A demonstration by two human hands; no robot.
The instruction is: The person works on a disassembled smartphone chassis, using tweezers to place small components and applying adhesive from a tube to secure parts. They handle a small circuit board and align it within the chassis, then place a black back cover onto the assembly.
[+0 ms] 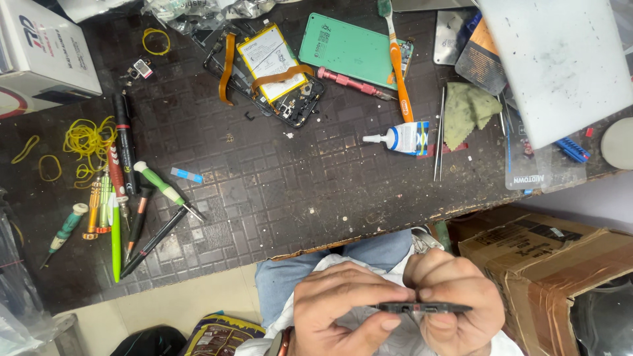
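The centre of the table [277, 191] is bare mat, giving open passage from the near edge up to the opened phone [267, 72].

Left side: obstructed by a row of screwdrivers and pens [125, 198] and loose yellow rubber bands [86, 142].

Right side: the glue tube [402, 138], tweezers [439, 132] and green cloth [469, 112] lie close together.

The far right corner is covered by a grey slab [560, 66].

Far edge: green back cover [346, 49] with a toothbrush [397, 62] across it.

Below the table edge, a cardboard box [554, 264] stands just beside the right hand [455, 303]; the left hand [343, 310] has open floor to its left.
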